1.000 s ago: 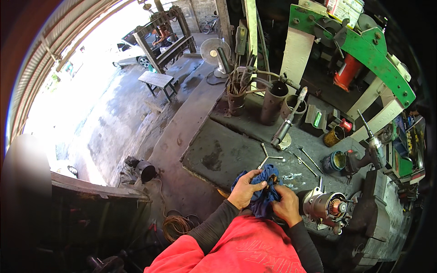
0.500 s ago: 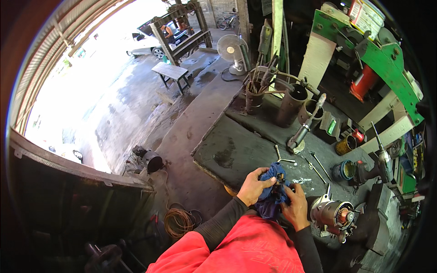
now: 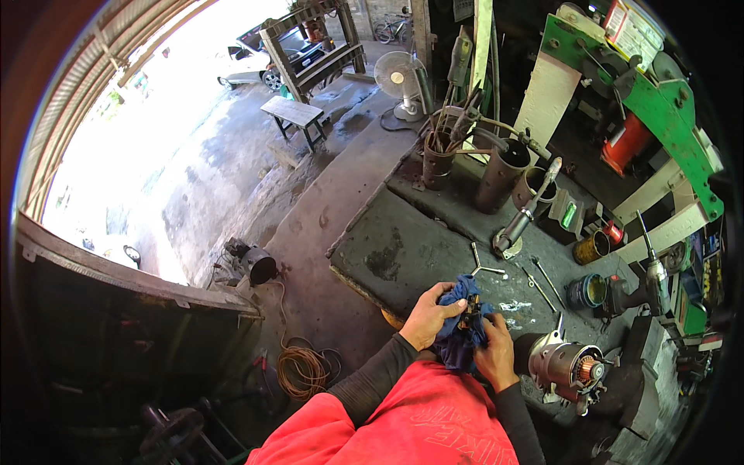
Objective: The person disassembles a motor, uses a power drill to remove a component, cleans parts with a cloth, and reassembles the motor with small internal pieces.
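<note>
Close to my body, both hands hold a crumpled blue rag (image 3: 456, 339) above the near edge of the dark workbench. My left hand (image 3: 426, 318) grips it from the left, its thumb lying over a small dark part with brass-coloured bits (image 3: 471, 308) that sits in the cloth. On the other side my right hand (image 3: 497, 353) is closed around the rag's right fold; the cloth hides some fingertips. The part's exact kind is not clear. To the right of my right hand lies an opened electric motor (image 3: 567, 367) with copper windings facing out.
On the bench (image 3: 364, 256) lie a three-armed wrench (image 3: 481, 267) and two slim wrenches (image 3: 546, 287). An upright air tool (image 3: 527, 213), metal cans of tools (image 3: 439, 161) and a blue tin (image 3: 587, 292) stand farther off. A green-and-white machine frame (image 3: 659, 108) rises at right; coiled cable (image 3: 301, 373) lies on the floor.
The view has shifted slightly. Both hands keep hold of the rag; my right hand has moved a little down and left, its fingers tucked more into the cloth.
</note>
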Action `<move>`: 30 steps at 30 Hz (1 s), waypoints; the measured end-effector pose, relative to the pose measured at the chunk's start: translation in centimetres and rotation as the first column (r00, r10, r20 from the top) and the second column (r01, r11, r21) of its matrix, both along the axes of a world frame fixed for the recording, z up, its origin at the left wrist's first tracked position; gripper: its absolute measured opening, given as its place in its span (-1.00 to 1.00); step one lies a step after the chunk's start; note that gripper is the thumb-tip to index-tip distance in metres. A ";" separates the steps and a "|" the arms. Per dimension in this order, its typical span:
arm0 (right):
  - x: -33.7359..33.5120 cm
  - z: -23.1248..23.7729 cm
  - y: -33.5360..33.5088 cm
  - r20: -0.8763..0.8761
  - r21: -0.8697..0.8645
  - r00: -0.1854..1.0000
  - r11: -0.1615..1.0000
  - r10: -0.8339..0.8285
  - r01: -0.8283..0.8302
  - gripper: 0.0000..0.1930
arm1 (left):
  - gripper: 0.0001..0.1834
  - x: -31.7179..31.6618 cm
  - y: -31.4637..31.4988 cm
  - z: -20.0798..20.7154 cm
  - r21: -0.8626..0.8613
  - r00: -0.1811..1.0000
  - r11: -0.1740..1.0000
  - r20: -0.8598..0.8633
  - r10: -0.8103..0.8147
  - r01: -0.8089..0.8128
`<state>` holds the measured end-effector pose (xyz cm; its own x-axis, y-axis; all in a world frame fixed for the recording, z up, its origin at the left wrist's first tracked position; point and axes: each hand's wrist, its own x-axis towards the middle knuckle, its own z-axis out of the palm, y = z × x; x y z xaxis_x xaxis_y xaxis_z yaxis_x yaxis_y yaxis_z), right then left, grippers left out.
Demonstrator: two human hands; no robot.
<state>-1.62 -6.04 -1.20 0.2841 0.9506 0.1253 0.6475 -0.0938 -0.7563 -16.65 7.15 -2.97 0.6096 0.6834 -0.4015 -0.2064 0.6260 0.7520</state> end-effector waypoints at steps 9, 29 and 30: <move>1.7 -0.8 -0.2 -0.476 0.082 0.863 0.968 -0.171 0.237 -0.65 | -0.54 -2.1 2.0 1.1 0.092 0.993 0.988 0.024 0.119 -0.121; 1.9 0.2 0.9 -0.893 0.099 0.439 0.994 0.104 -0.035 -0.70 | -0.55 -4.9 1.0 2.1 -0.159 0.907 0.986 0.420 0.017 0.056; 2.2 0.4 0.9 -0.846 0.069 0.527 0.996 0.087 -0.055 -0.71 | -0.55 -4.8 0.9 2.1 -0.175 0.922 0.984 0.385 0.037 0.034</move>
